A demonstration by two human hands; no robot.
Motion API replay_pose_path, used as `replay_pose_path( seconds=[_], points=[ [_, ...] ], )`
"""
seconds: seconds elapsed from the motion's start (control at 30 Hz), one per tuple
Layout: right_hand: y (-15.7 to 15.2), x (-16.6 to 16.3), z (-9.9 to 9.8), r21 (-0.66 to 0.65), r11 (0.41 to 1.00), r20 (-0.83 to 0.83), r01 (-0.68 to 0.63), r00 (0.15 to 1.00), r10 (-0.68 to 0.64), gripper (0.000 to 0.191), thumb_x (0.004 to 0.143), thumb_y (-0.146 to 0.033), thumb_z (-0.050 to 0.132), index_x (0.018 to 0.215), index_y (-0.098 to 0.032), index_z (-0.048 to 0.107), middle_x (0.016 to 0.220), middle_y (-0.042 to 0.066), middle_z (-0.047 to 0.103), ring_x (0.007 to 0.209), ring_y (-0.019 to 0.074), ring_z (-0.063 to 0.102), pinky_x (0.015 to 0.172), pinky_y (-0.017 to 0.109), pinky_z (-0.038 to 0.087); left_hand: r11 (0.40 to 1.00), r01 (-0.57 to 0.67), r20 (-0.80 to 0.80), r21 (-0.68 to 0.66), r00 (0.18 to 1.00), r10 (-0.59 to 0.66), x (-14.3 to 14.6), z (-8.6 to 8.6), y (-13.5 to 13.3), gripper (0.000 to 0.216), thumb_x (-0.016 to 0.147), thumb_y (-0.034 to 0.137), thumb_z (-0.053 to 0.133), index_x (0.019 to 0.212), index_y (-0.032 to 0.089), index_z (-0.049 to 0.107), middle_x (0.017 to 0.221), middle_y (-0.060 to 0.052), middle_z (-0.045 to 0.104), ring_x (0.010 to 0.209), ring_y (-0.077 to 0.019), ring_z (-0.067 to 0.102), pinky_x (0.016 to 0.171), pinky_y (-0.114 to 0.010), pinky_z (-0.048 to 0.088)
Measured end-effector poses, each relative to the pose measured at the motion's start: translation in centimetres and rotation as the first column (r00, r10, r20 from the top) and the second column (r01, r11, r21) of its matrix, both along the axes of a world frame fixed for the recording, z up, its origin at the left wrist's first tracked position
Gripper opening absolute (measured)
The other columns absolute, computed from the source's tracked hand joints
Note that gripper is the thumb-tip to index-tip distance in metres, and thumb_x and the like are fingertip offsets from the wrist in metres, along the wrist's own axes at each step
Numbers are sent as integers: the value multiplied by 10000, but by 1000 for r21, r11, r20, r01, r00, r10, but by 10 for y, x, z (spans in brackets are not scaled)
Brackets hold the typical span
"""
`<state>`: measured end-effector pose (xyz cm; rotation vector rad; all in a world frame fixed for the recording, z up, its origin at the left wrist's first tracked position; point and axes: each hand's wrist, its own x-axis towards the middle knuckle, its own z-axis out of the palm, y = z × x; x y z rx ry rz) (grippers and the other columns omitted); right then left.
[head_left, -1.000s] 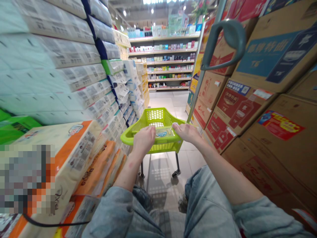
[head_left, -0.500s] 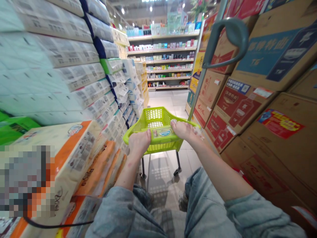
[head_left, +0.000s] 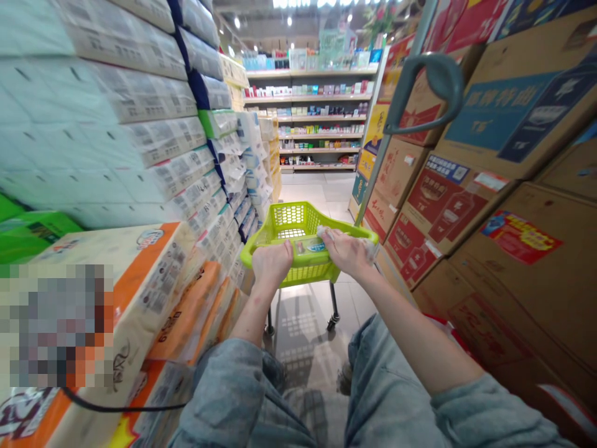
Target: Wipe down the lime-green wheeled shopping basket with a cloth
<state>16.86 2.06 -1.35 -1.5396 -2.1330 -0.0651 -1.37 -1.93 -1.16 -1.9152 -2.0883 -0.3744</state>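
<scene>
A lime-green shopping cart point(head_left: 298, 214) with a mesh basket stands in front of me. My left hand point(head_left: 273, 264) is closed around the left part of its handle point(head_left: 305, 250), thumb along the top. On the handle's right part lies my right hand point(head_left: 346, 252), fingers bent over it. It presses a crumpled white tissue point(head_left: 367, 247) against the bar; bits of the tissue stick out by the thumb and past the fingers. Between my hands, a label point(head_left: 316, 247) shows on the handle. The undersides of both hands are hidden.
Stacked tissue packs point(head_left: 153, 140) line the left side, with orange-and-cream packs point(head_left: 153, 249) lower down. Cardboard cartons point(head_left: 452, 205) rise on the right beside a metal post with a grey loop handle point(head_left: 394, 99). Shelves of small goods point(head_left: 321, 115) stand ahead across the tiled floor point(head_left: 312, 193).
My right hand has slid slightly left along the handle with the tissue, closer to the label. My left hand stays on the handle. The view has shifted a little.
</scene>
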Motion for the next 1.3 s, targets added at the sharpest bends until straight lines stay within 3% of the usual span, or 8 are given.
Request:
replay_pose_path(
  seconds=[0.13, 0.23, 0.37, 0.53, 0.7, 0.9, 1.07, 1.3],
  points=[
    [21, 0, 17, -256, 966, 63, -27, 997, 45, 721, 928, -612, 54, 1083, -252, 659, 1060, 64, 702, 971, 234, 647, 797, 319, 449, 1000, 10, 15, 12, 1000, -10, 2, -1, 1, 696, 955, 346, 101, 781, 96, 727, 706, -163, 694, 714, -249, 671, 622, -325, 428],
    [29, 0, 22, -300, 954, 56, -16, 998, 34, 808, 907, -640, 13, 1021, -214, 690, 1059, 97, 703, 993, 255, 644, 806, 336, 454, 1000, 12, 39, 16, 999, -12, 6, -2, 2, 686, 958, 338, 111, 783, 93, 728, 701, -162, 691, 708, -242, 670, 629, -324, 434],
    [20, -2, 12, -121, 992, -31, -37, 999, 33, 710, 948, -573, 69, 1024, -221, 680, 1040, 75, 707, 981, 230, 640, 809, 321, 453, 1000, -8, 53, 28, 999, 6, 11, -3, 5, 665, 960, 329, 128, 790, 97, 727, 698, -159, 693, 707, -246, 674, 632, -330, 441],
    [-1, -25, -11, 225, 972, -121, -65, 988, 94, 514, 993, -387, 201, 1147, -158, 634, 1199, 93, 647, 1178, 225, 520, 1032, 370, 321, 999, -20, 23, 47, 1000, 19, 18, -4, 7, 684, 961, 321, 100, 792, 102, 726, 709, -167, 698, 707, -271, 680, 615, -345, 441],
    [-10, -39, -22, 328, 943, -190, -52, 974, 120, 421, 978, -316, 287, 1192, -149, 610, 1261, 78, 614, 1222, 213, 480, 1082, 388, 260, 1000, 3, -21, 30, 1000, -2, 21, -4, 7, 693, 961, 312, 83, 809, 96, 724, 716, -170, 699, 707, -258, 679, 618, -332, 439],
    [2, 2, -27, 359, 924, -143, -130, 971, 192, 406, 968, -321, 326, 1202, -132, 599, 1254, 93, 619, 1213, 222, 490, 1061, 385, 293, 1000, 7, -28, 25, 1000, -6, 29, -5, 4, 689, 962, 331, 99, 788, 91, 721, 703, -166, 693, 696, -239, 673, 620, -316, 439],
    [16, 39, -23, 238, 971, -101, -15, 994, 40, 462, 984, -352, 245, 1081, -136, 642, 1127, 129, 671, 1053, 239, 578, 975, 387, 349, 999, -19, -7, 33, 1000, 19, 42, -6, 5, 682, 961, 341, 107, 785, 94, 718, 701, -165, 689, 699, -240, 670, 629, -322, 440],
    [27, 44, 11, -66, 993, 56, 93, 994, -90, 551, 989, -343, 182, 919, -121, 681, 900, 152, 713, 877, 239, 658, 820, 343, 426, 1000, -2, -5, -19, 1000, 2, 47, -1, 1, 675, 959, 357, 102, 823, 117, 717, 731, -158, 695, 722, -252, 674, 637, -333, 450]
  ],
)
